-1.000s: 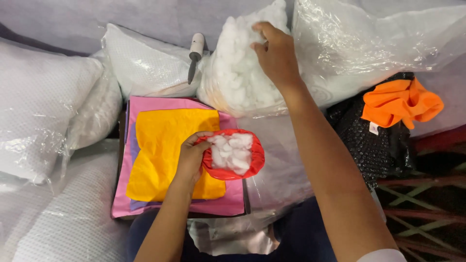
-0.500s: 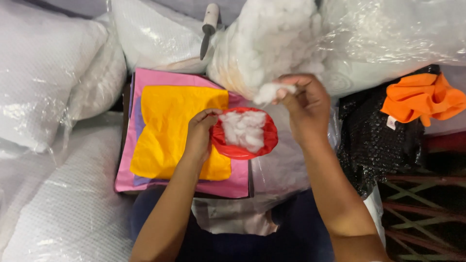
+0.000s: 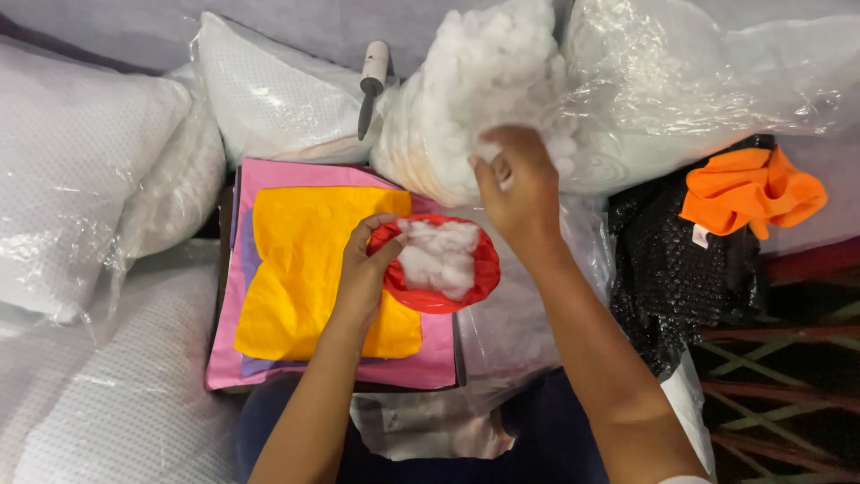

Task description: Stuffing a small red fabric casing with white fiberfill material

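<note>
At the centre of the frame the left hand point(image 3: 363, 273) pinches the rim of a red pouch point(image 3: 439, 269) half full of white stuffing, while the right hand point(image 3: 520, 184), fingers curled, digs into the stuffing bag point(image 3: 466, 108) above, where loose tufts could spill onto the yellow cloth point(image 3: 309, 260).
</note>
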